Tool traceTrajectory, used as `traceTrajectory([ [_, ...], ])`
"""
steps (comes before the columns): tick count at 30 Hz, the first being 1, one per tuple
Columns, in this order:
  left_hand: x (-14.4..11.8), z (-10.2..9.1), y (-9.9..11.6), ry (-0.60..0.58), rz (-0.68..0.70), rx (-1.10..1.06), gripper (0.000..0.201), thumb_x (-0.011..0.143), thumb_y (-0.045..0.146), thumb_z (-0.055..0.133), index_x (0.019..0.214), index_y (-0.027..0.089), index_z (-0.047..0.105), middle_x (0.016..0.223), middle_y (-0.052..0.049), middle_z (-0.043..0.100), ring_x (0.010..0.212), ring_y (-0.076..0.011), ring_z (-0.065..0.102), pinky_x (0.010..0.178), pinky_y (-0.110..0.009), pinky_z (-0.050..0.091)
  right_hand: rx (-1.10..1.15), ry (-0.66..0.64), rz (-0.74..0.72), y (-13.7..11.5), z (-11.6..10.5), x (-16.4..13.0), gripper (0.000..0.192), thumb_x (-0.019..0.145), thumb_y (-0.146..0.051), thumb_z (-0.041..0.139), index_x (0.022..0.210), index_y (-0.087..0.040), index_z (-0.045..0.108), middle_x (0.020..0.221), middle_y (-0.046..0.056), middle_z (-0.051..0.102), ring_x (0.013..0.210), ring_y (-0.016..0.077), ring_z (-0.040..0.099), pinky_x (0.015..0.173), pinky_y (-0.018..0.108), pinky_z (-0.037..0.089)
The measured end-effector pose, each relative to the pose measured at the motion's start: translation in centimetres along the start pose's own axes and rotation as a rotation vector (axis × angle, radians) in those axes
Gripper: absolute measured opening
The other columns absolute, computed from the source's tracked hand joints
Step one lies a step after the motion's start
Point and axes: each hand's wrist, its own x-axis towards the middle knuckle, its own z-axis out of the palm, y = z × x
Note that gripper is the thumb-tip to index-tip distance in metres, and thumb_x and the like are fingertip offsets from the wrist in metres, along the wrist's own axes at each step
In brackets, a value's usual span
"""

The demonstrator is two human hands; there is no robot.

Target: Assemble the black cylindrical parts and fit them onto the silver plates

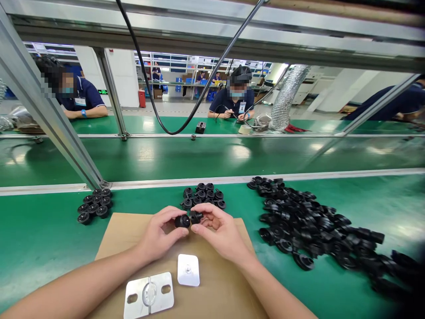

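The left hand (159, 235) pinched a round black part (182, 221) and the right hand (221, 232) pinched a smaller black piece (195, 216) — both just above the cardboard sheet (219, 288). It seemed the joining step; the next move needed careful alignment.

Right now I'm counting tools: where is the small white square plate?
In the head view, the white square plate lies on the brown cardboard, just below both hands, right of the metal plate.
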Motion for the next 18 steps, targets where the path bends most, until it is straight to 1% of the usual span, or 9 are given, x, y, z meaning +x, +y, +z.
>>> traceTrajectory([
  [2, 0.06, 0.04, -0.06, -0.007, -0.005, -0.036, 0.031, 0.086, 0.023, 0.082, 0.117, 0.025, 0.078, 0.108, -0.007, 0.072, 0.101, -0.023, 0.067, 0.09, -0.035, 0.054, -0.001, -0.01, -0.04, 0.04, 0.16, -0.01, 0.033, 0.083, -0.028, 0.084, 0.113, -0.028, 0.072, 0.116, 0.003, 0.069, 0.096, 0.019, 0.068, 0.079, 0.03, 0.058],
  [6, 0.08, 0.24, -0.07, -0.03, -0.031, -0.097, 0.033, 0.087, 0.022, 0.081, 0.119, 0.026, 0.079, 0.11, -0.008, 0.073, 0.102, -0.0229, 0.068, 0.091, -0.035, 0.056, 0.004, -0.006, -0.078, 0.21, 0.32, 0.14, 0.032, 0.081, -0.025, 0.085, 0.11, -0.028, 0.072, 0.118, 0.004, 0.066, 0.098, 0.0188, 0.067, 0.074, 0.026, 0.06],
  [12, -0.01, 0.31, 0.09, -0.013, -0.078, -0.068, 0.033, 0.087, 0.025, 0.082, 0.12, 0.027, 0.08, 0.112, -0.008, 0.077, 0.103, -0.0237, 0.07, 0.092, -0.036, 0.057, -0.011, -0.029, -0.13, 0.22, 0.41, 0.06, 0.025, 0.084, -0.025, 0.082, 0.107, -0.027, 0.072, 0.116, 0.005, 0.064, 0.098, 0.0192, 0.066, 0.071, 0.026, 0.062],
  [18, 0.07, 0.22, 0.21, -0.003, -0.067, -0.048, 0.035, 0.088, 0.027, 0.081, 0.123, 0.029, 0.079, 0.117, -0.007, 0.077, 0.107, -0.0241, 0.07, 0.097, -0.038, 0.057, -0.072, -0.055, -0.203, -0.06, 0.24, -0.04, 0.023, 0.091, -0.024, 0.076, 0.113, -0.027, 0.071, 0.121, 0.007, 0.066, 0.101, 0.0207, 0.069, 0.073, 0.029, 0.066],
])
